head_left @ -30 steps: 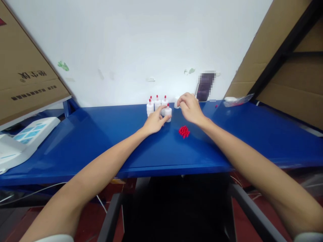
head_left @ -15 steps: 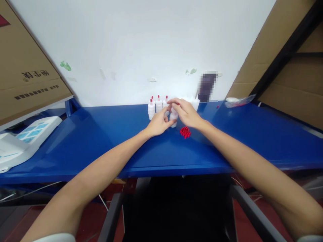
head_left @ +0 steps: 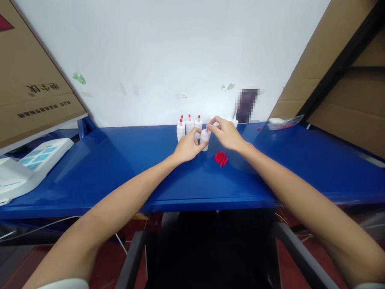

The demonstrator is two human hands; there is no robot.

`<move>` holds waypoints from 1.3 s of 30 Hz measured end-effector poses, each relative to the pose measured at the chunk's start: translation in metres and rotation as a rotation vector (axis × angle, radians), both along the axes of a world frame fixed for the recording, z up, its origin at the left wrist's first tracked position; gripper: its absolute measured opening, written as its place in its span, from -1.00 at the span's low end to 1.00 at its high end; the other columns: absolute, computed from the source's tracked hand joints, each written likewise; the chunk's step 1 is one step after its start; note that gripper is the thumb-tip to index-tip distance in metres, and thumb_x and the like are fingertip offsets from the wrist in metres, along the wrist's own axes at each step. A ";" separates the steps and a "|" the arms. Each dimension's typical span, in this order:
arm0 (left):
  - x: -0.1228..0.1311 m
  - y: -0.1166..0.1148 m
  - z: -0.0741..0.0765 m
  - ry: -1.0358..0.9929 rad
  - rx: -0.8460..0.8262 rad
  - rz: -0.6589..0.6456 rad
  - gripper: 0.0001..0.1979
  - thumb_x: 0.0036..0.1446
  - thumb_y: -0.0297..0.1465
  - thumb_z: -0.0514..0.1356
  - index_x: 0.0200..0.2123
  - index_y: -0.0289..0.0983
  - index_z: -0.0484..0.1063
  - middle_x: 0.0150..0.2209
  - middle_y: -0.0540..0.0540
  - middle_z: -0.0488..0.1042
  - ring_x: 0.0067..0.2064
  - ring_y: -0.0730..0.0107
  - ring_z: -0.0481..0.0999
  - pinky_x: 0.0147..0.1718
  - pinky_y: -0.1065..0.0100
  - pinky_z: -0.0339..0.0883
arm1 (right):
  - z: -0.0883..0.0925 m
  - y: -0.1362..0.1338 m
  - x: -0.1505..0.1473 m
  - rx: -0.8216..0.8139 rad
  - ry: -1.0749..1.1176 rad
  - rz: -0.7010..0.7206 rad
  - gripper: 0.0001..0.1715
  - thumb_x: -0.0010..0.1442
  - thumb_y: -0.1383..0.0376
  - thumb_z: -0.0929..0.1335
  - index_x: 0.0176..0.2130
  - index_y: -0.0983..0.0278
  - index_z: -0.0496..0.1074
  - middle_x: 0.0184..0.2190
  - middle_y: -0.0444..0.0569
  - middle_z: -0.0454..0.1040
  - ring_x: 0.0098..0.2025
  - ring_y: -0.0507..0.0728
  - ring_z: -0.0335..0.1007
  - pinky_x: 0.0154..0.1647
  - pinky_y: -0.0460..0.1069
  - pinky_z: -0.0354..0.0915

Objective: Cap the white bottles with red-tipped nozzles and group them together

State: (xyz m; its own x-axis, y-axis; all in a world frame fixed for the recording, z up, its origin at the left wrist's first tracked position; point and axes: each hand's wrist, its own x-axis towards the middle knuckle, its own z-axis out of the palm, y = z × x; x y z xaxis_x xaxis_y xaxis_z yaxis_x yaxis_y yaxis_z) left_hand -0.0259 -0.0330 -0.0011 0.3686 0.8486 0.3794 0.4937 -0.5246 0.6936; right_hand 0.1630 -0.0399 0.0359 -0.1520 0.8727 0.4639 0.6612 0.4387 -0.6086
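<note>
Centrally, left hand (head_left: 188, 147) in grip around white bottle (head_left: 205, 137), right hand (head_left: 227, 133) pinched at its tip, red caps (head_left: 221, 158) nearby

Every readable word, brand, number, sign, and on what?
Nothing legible.
Brown cardboard box, left: two lines of dark characters, too blurred.
White plastic device with blue panels: no readable text.
White plastic bottles with red tips: no visible print.
Dark rectangular object: pixelated.

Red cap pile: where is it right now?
In the head view, the pile of red caps lies on the blue tabletop right of centre, nearer the person than the right hand and the white bottle in the left hand.
</note>
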 end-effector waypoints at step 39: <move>-0.006 -0.004 0.003 0.523 0.124 0.234 -0.52 0.33 -0.15 0.06 0.18 -0.27 0.43 -0.23 -0.25 0.60 -0.20 -0.04 0.58 -0.18 0.07 0.42 | -0.008 0.048 0.075 0.110 0.138 -0.575 -0.65 0.23 0.24 0.20 -0.53 0.21 0.37 -0.52 0.04 0.44 -0.31 0.23 0.40 -0.19 0.09 0.27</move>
